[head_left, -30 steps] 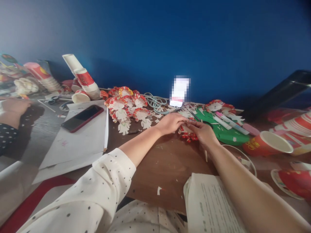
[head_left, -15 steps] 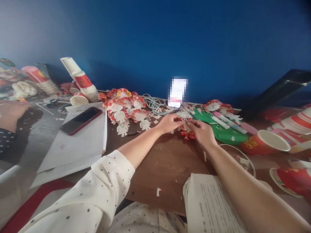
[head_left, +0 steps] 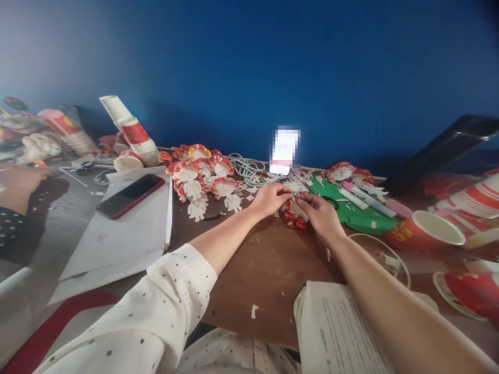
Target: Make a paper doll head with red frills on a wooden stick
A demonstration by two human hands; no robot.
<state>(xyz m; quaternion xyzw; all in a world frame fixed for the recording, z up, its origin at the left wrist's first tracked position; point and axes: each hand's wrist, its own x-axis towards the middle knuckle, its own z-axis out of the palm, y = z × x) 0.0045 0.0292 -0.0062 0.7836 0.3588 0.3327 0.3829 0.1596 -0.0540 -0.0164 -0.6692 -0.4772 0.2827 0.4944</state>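
Observation:
Both hands work close together over the table, fingertips almost meeting. My left hand (head_left: 271, 200) is closed in a pinch of thumb and forefinger. My right hand (head_left: 318, 212) pinches too, just to its right. Whatever small thing lies between the fingertips is too small to make out. Right below them is a paper cutout with crinkled red trim (head_left: 294, 222), partly covered by my right fingers. Left of my hands lies a pile of paper dolls (head_left: 191, 179) with white bodies and frilly red-and-orange edging.
A lit phone (head_left: 284, 156) stands against the blue wall. Scissors (head_left: 330, 201) and markers (head_left: 368, 199) lie by a green sheet (head_left: 323, 188). Paper cups (head_left: 427, 228) stand right; a dark phone (head_left: 130, 196) rests on white card (head_left: 117, 239) left. Another person's hand (head_left: 27, 182) is far left.
My fingertips have shifted slightly left, and more of the red-trimmed cutout's pale part shows under them. The whole view has dipped a little. Other things lie as before.

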